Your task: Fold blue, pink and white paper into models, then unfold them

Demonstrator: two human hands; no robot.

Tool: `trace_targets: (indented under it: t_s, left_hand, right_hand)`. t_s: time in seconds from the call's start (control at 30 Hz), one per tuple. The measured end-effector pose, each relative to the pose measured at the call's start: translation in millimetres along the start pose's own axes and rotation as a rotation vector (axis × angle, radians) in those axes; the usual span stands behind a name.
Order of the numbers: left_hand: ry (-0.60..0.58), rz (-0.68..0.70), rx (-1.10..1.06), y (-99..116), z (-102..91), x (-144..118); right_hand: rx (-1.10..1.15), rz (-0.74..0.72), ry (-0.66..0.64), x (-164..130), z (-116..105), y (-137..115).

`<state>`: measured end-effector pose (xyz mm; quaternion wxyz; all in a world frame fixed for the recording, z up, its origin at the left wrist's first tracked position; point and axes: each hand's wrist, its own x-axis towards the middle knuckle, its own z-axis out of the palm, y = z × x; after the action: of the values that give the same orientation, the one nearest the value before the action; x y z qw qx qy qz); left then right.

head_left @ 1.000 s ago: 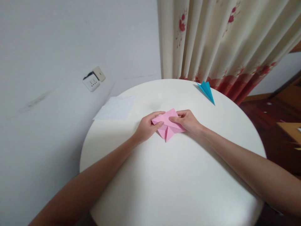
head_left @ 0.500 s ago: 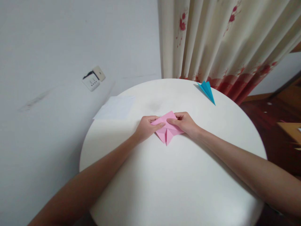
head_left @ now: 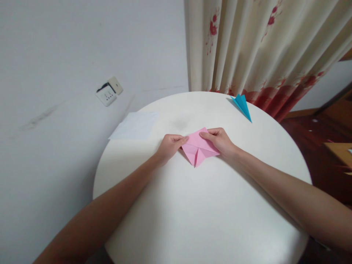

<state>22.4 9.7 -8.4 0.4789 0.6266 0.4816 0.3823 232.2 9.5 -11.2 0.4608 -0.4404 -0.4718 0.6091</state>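
A pink folded paper (head_left: 198, 146) lies flat near the middle of the round white table (head_left: 203, 205), with a small point facing me. My left hand (head_left: 169, 146) rests at its left edge, fingertips pressing on the corner. My right hand (head_left: 218, 141) lies on its right side, thumb and fingers pinching the upper right edge. Both hands hold the paper against the tabletop.
A blue folded paper plane (head_left: 242, 106) lies at the far right rim of the table. A white sheet (head_left: 136, 125) hangs over the far left edge. A wall with a socket (head_left: 108, 92) stands left, a flowered curtain (head_left: 261, 47) behind.
The fingers of both hands have slid outward off the top of the pink paper to its edges, uncovering the folded flap. The paper itself has barely shifted.
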Motion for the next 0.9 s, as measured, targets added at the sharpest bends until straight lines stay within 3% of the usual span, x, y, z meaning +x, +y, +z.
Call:
trace_targets:
  t_s: [0.27, 0.47, 0.57, 0.67, 0.8, 0.9]
  left_hand:
    - [0.066, 0.033, -0.061, -4.7, -7.5, 4.8]
    - [0.187, 0.025, -0.142, -5.7, -4.5, 6.8]
    - [0.042, 0.029, -0.156, -2.5, -0.9, 2.6]
    - [-0.092, 0.039, -0.03, -0.3, 1.7, -3.4]
    - [-0.126, 0.034, 0.059, -1.1, 3.2, -7.8]
    - [-0.081, 0.055, 0.024, -3.1, 3.4, -6.7]
  right_hand:
    - [0.033, -0.01, 0.047, 5.6, -8.4, -3.1]
    - [0.014, -0.015, 0.058, 6.8, -8.3, -0.1]
    - [-0.016, -0.004, 0.017, 4.5, -5.3, 1.5]
    - [-0.033, 0.014, -0.042, 1.5, -1.6, 3.1]
    - [-0.038, 0.022, -0.075, -0.8, 1.2, 4.0]
    - [-0.028, 0.016, -0.063, -0.7, 1.9, 3.5]
